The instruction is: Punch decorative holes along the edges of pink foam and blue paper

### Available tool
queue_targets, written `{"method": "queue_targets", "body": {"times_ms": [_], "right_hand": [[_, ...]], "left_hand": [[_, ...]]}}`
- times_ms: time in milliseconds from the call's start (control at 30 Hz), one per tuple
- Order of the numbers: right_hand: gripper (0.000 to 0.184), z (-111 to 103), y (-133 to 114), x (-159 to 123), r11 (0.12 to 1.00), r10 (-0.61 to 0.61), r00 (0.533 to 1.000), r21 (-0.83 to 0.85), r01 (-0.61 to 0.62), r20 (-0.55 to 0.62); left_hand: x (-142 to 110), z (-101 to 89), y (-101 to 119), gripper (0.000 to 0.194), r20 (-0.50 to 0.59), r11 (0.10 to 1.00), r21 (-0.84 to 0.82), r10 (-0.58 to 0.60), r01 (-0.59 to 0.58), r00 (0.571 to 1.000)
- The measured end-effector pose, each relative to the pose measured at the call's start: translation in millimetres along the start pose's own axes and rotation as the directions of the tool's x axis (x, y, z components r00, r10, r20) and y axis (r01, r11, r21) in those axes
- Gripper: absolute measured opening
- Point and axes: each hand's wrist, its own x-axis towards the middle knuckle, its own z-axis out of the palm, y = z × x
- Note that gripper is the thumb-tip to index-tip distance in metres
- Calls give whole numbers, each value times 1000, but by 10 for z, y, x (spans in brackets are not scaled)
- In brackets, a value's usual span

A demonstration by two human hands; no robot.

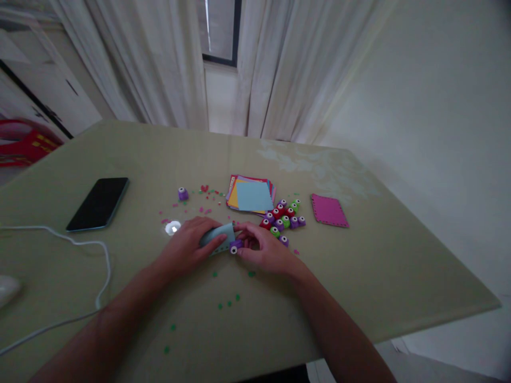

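My left hand (191, 238) is closed on a light blue sheet of paper (220, 232), bent into a curve, with small holes along its lower edge. A purple craft punch (235, 246) with a star on its white top sits at the paper's right edge. Fingers and thumb of my right hand (265, 247) close round this punch. Just beyond my right hand lies a cluster of purple, red and green craft punches (279, 224). One more purple punch (182, 193) stands apart at the left. My fingers partly hide where punch and paper meet.
A stack of coloured paper squares (254, 197) lies beyond my hands. To its right is a magenta square (329, 210) with punched edges. Tiny green cut-outs (229, 304) and pink ones are scattered about. At left are a black-screened tablet (99, 204) and a white cable (108, 266).
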Motion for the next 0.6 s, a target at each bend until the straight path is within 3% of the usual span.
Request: {"method": "queue_targets", "body": {"times_ms": [300,467,600], "right_hand": [[54,13,-7,4,998,32,999,53,-33,24],[42,25,-16,9,996,42,999,84,-41,-18],[29,20,-61,-6,999,26,1000,-23,-26,11]], "left_hand": [[-24,28,-6,43,22,997,50,52,-53,998],[-26,53,-16,42,22,995,87,44,-45,999],[-25,72,-16,41,33,992,115,52,-56,998]]}}
